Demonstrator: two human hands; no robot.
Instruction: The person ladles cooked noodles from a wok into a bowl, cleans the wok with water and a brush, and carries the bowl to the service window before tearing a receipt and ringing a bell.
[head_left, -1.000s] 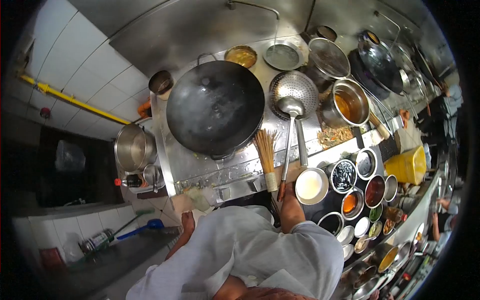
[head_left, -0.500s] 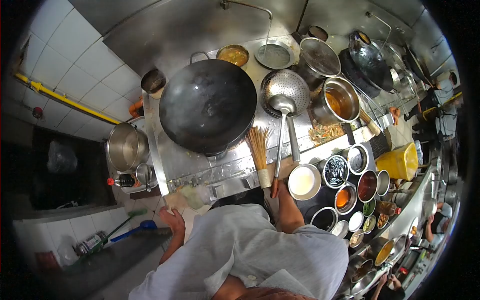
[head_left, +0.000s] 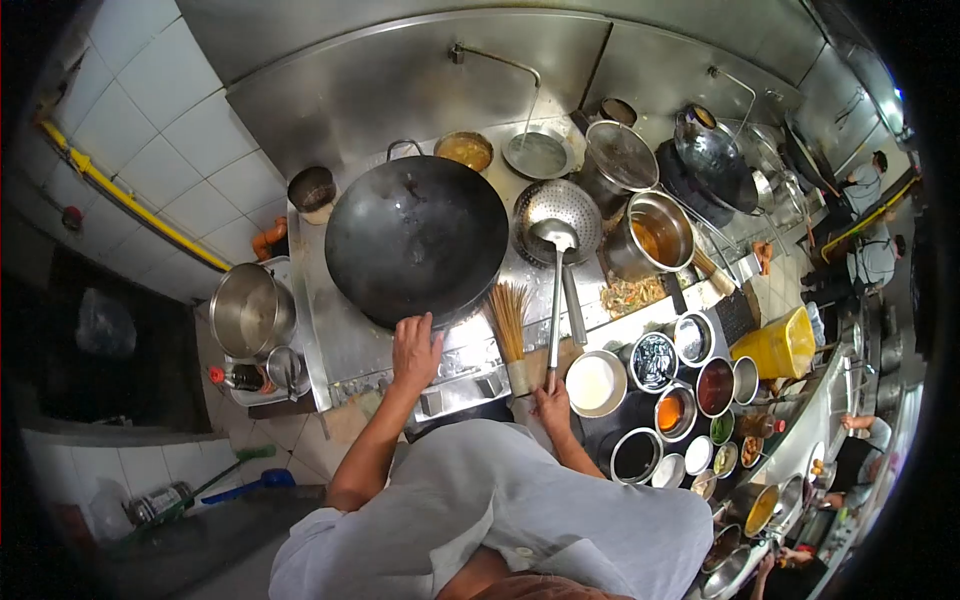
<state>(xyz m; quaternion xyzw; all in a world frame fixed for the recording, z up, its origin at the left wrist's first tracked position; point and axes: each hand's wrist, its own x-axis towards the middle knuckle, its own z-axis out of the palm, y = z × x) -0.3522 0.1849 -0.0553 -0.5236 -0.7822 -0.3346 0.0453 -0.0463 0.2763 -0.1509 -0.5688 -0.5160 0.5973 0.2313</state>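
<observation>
A large black wok (head_left: 415,235) sits on the steel stove (head_left: 350,345). My left hand (head_left: 416,350) is at its near rim, fingers reaching toward the edge; whether they touch it is unclear. My right hand (head_left: 552,405) is closed around the handle of a long steel ladle (head_left: 555,290), whose bowl rests on a perforated skimmer (head_left: 555,205). Between the wok and the ladle lies a bamboo brush (head_left: 510,320). Just right of my right hand stands a bowl of white liquid (head_left: 596,384).
Sauce containers (head_left: 655,361) and small bowls crowd the right side. Behind them are a pot of brown liquid (head_left: 655,238) and a yellow bucket (head_left: 778,345). A steel pot (head_left: 252,310) stands left of the stove. People (head_left: 875,255) stand at the far right.
My left hand has moved up and forward from beside my body to the wok's near rim. My right hand now shows around the ladle handle. The view has shifted.
</observation>
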